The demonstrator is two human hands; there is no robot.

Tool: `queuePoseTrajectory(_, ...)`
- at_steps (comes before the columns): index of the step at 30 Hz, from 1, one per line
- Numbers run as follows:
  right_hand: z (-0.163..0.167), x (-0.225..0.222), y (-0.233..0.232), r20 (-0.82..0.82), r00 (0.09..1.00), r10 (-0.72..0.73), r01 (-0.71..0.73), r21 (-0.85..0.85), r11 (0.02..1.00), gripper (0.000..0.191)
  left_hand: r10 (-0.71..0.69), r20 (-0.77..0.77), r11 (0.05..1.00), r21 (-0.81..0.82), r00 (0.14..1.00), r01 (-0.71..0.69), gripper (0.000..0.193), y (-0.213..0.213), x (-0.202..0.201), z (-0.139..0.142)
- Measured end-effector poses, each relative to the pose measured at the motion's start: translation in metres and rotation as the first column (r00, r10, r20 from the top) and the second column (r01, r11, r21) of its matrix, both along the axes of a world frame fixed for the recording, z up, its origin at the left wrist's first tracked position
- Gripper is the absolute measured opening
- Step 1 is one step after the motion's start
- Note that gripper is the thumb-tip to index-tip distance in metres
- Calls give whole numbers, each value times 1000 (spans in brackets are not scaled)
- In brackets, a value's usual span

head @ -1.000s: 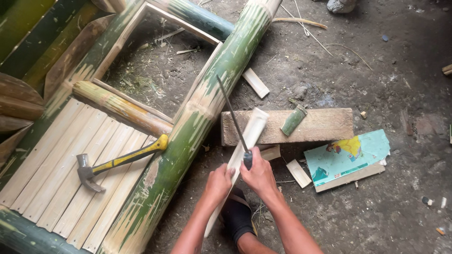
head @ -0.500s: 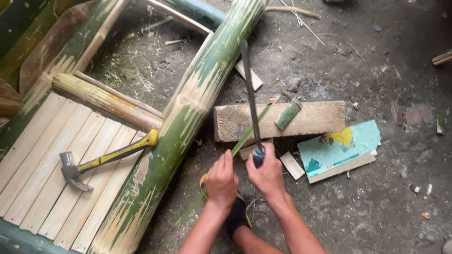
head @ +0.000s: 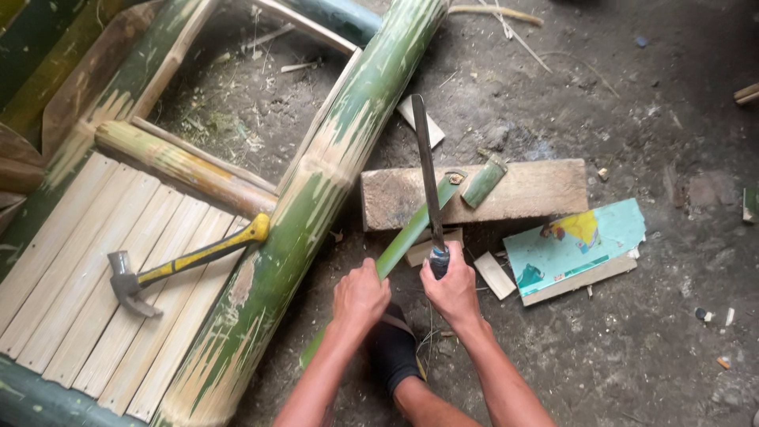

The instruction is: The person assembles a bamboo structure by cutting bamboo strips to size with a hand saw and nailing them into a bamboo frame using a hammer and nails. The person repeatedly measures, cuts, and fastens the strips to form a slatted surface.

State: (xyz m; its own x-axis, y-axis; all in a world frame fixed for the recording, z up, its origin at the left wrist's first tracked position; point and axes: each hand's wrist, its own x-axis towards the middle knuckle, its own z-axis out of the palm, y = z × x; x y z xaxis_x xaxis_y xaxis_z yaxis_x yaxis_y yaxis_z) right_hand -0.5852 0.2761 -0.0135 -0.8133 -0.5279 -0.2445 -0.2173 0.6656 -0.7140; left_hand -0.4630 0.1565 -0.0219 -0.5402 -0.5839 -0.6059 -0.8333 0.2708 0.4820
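Gripping the near end of a green bamboo strip (head: 411, 231), the left hand (head: 360, 296) is closed around it, while the right hand (head: 453, 289) is closed on the dark handle of a long knife (head: 427, 178). A foot in a dark sandal (head: 393, 348) sits between the forearms on the dirt floor (head: 632, 340). A second ago the strip lay with its pale inner face up; now it is turned green side up, and the blade has swung from slanting across it to standing nearly along it. The strip's far end rests on a wooden block (head: 545, 186), and the blade seems to sit on or just above it, though contact is hard to tell. Beyond lie a short green offcut (head: 483, 183), a thick bamboo pole (head: 316, 198) and, to the left, a yellow-handled hammer (head: 190, 259) on pale slats (head: 71, 261).
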Motion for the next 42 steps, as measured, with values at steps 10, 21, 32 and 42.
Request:
queuePoseTrajectory(10,7,-8,0,-102,990,100,-104,-37,994,27,92,-184,996,8,979,-92,22,18,-4,-29)
queuePoseTrajectory(21,56,-3,18,-93,995,-35,20,-156,988,29,39,-351,998,-28,936,-52,26,31,3,-16)
queuePoseTrajectory(32,-20,-18,-5,139,990,38,-54,118,991,15,67,-158,997,43,985,-61,22,12,-12,-52)
queuePoseTrajectory(42,-1,-19,-11,-191,980,53,-86,-165,983,25,51,-279,988,-127,959,-89,22,12,-14,-17)
